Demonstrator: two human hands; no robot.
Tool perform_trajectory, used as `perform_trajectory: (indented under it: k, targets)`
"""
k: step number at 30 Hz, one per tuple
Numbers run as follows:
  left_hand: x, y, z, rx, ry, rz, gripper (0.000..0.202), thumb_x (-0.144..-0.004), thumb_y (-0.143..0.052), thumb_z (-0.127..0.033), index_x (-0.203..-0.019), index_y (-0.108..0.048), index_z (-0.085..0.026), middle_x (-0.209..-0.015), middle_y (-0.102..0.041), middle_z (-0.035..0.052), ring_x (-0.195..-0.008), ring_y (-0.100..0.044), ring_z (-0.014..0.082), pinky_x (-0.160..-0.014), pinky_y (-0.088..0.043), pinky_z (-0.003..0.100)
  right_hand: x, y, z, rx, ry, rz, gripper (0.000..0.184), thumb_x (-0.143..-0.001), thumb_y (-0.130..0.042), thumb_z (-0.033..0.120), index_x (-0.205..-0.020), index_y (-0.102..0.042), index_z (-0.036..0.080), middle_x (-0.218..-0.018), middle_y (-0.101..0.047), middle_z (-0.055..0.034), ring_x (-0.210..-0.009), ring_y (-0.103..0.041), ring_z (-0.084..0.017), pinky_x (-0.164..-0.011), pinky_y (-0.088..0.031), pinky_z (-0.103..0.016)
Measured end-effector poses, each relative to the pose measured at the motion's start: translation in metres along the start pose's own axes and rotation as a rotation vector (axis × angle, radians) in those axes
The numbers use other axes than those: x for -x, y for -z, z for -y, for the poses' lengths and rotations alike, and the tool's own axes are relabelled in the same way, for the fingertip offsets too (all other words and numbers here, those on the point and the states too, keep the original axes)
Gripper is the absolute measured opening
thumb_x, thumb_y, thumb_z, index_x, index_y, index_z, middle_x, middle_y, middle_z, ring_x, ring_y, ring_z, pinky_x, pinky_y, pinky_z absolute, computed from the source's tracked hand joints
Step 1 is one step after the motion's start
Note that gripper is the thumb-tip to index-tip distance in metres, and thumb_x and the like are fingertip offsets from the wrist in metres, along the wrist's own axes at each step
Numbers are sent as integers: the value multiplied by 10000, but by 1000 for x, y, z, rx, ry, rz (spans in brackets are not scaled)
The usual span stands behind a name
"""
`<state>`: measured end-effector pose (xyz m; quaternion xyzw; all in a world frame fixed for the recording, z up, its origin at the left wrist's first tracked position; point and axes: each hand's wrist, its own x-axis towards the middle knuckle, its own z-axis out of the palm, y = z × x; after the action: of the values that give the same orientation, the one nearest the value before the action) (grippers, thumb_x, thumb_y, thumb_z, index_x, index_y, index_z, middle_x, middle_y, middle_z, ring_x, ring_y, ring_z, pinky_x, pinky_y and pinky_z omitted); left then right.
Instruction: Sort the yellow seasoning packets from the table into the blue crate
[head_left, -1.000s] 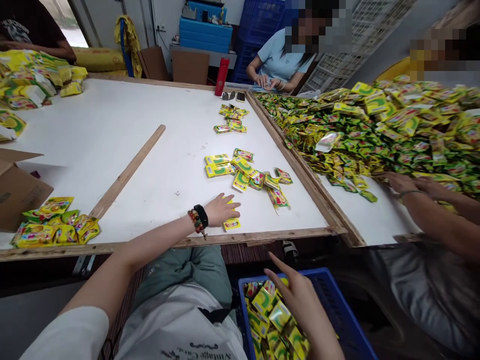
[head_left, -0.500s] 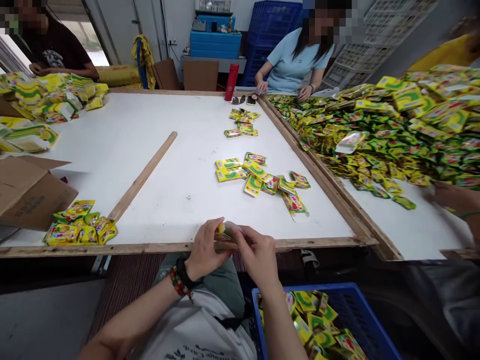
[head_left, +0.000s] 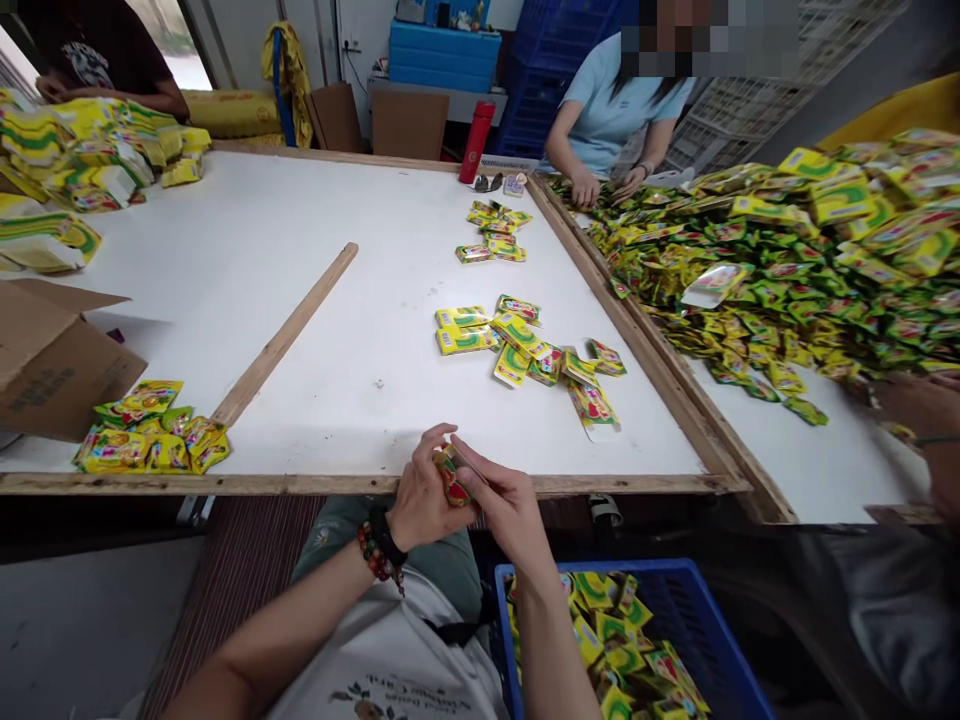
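Observation:
Between my hands, just above the table's front edge, is a small yellow-green box point(head_left: 453, 480) with red fruit print. My left hand point(head_left: 426, 492) wraps round its left side, beaded bracelet and dark band at the wrist. My right hand point(head_left: 504, 500) has its fingers closed on the box's right end, by a pale flap; the fingers partly hide it. Beyond my hands on the white table point(head_left: 360, 350) lie several loose boxes point(head_left: 517, 335), some with flaps standing out. At the left lies a small heap of yellow-green sachets point(head_left: 154, 435).
A blue crate point(head_left: 720, 620) with several boxes stands below right. Wooden strips point(head_left: 289, 335) divide the table. A large pile of packets point(head_left: 787, 270) fills the right side. A cardboard box point(head_left: 64, 365) stands left, a red flask point(head_left: 477, 143) at the back. Co-workers sit around the table.
The small box in my hands has turned so its red-printed face shows more, and my hands have shifted slightly left. The view has tilted down. The co-worker in light blue has moved their hands closer together.

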<state>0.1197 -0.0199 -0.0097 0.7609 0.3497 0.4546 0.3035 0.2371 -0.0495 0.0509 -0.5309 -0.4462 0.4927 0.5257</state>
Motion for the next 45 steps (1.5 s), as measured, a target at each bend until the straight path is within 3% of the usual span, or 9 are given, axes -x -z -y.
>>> perform_trajectory:
  k: [4,8,16,20,25,30,34,37,45]
  targets:
    - [-5,3,-5,-47,175,174,613,-704,-622,-323,-1232,-335,-204,-1109,-588,102,-816,-653,236,-685,-516,363,3,-2,-1,226,130,-75,307,-794,-689,335,-1077,-736,226,-1077,-730,-60,-966,-710,-289,-886,-556,-433]
    - [-3,0,-1,-154,194,153,609,-694,-623,-373,-1210,-357,-187,-1019,-611,91,-836,-651,276,-680,-512,388,1,-6,-1,292,90,-191,306,-858,-608,335,-1119,-717,217,-1101,-718,-48,-934,-719,-272,-837,-578,-405]
    - [-4,3,-2,-115,263,160,433,-717,-608,-297,-1091,-402,-220,-960,-612,68,-805,-646,250,-663,-512,364,4,-4,-5,457,291,38,451,-872,-608,289,-1320,-576,240,-1246,-660,-51,-1085,-667,-260,-936,-531,-376]
    - [-3,5,-3,-82,208,157,521,-718,-636,-308,-1161,-379,-212,-987,-616,76,-830,-652,257,-673,-523,368,11,-6,-15,484,278,-28,490,-902,-573,300,-1381,-516,215,-1252,-662,-76,-1011,-693,-232,-859,-557,-323]
    - [1,3,1,90,134,32,652,-751,-665,-373,-1256,-287,-206,-1129,-595,105,-867,-657,212,-727,-530,344,17,-6,-15,475,272,-78,529,-905,-581,307,-1415,-466,220,-1241,-672,-78,-716,-703,-157,-665,-560,-255]
    - [10,-1,10,270,70,21,668,-798,-664,-462,-1285,-273,-224,-1272,-546,157,-1011,-637,238,-832,-519,390,18,-4,-2,492,377,-64,556,-895,-607,267,-1426,-447,231,-1226,-681,-91,-973,-700,-209,-819,-551,-295]
    - [14,-3,12,394,-9,-29,621,-842,-640,-438,-1302,-270,-247,-1408,-448,185,-1234,-524,271,-943,-471,445,21,-8,4,528,441,-43,611,-882,-625,233,-1451,-403,237,-1230,-676,-107,-967,-708,-209,-803,-564,-284]
    - [11,-3,8,439,-30,-58,600,-841,-662,-371,-1287,-279,-251,-1430,-430,188,-1245,-518,268,-932,-478,430,23,-12,5,557,476,-57,609,-884,-617,213,-1453,-402,235,-1308,-621,-123,-954,-712,-201,-780,-573,-265]
    - [8,-2,6,492,-32,-41,617,-798,-710,-299,-1253,-296,-249,-1389,-482,189,-1220,-546,263,-912,-499,429,25,-12,3,436,271,-90,493,-905,-584,259,-1387,-503,191,-1127,-724,-108,-835,-715,-183,-728,-568,-260]
